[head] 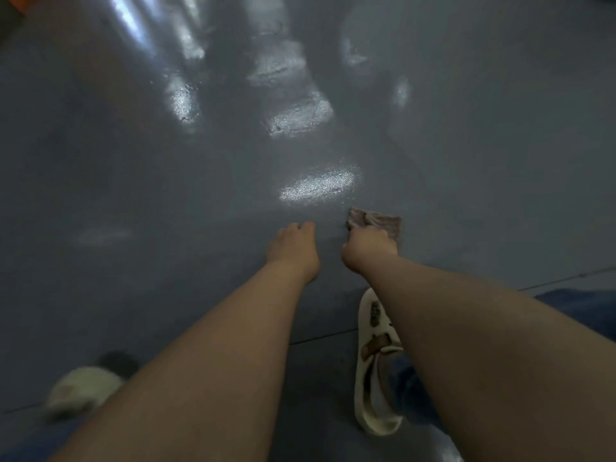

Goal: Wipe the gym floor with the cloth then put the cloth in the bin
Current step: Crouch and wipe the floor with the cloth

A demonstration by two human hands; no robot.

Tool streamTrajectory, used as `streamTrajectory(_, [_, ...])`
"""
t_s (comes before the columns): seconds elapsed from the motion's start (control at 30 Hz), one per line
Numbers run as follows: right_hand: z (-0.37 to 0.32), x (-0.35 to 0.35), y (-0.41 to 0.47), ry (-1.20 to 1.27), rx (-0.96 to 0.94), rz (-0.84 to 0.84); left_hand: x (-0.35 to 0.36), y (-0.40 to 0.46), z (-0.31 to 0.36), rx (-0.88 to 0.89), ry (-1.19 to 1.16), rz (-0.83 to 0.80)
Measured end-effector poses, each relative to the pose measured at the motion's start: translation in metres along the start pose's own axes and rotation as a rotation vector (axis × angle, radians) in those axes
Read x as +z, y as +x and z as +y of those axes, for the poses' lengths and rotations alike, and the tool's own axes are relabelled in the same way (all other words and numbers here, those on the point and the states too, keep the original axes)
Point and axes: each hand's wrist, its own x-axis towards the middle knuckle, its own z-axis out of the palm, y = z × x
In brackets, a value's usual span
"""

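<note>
A small grey-brown cloth (pixel 383 221) lies on the shiny grey gym floor (pixel 166 168), a little right of the middle of the view. My right hand (pixel 368 246) grips its near edge and holds it down against the floor; most of the cloth sticks out beyond the knuckles. My left hand (pixel 293 243) is just to the left of it, low over the floor with loosely bent fingers and nothing in it. Whether it touches the floor is unclear. No bin is in view.
My right foot in a white slipper (pixel 373 361) stands under my right forearm, and my left slipper (pixel 83 391) is blurred at the lower left. Bright light patches reflect on the floor ahead. An orange edge (pixel 20 1) shows at the top left corner.
</note>
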Motion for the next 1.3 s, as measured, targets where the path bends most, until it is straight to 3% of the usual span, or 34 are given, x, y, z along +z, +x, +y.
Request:
streamTrajectory(0.33, [-0.011, 0.01, -0.031, 0.073, 0.124, -0.02, 0.0, -0.009, -0.01, 0.03, -0.06, -0.027])
streamTrajectory(0.7, [0.046, 0.046, 0.068, 0.063, 0.144, 0.015, 0.066, 0.075, 0.002, 0.109, 0.046, -0.166])
streamTrajectory(0.83, [0.064, 0.059, 0.11, 0.095, 0.072, 0.018, 0.095, 0.101, 0.009, 0.107, 0.036, -0.226])
streamTrajectory(1.07, [0.072, 0.089, 0.163, -0.03, 0.032, -0.051, 0.137, 0.117, 0.015, -0.014, 0.107, -0.51])
streamTrajectory(1.3, [0.088, 0.075, 0.212, -0.247, -0.126, 0.085, 0.15, 0.122, 0.019, -0.058, 0.093, -0.527])
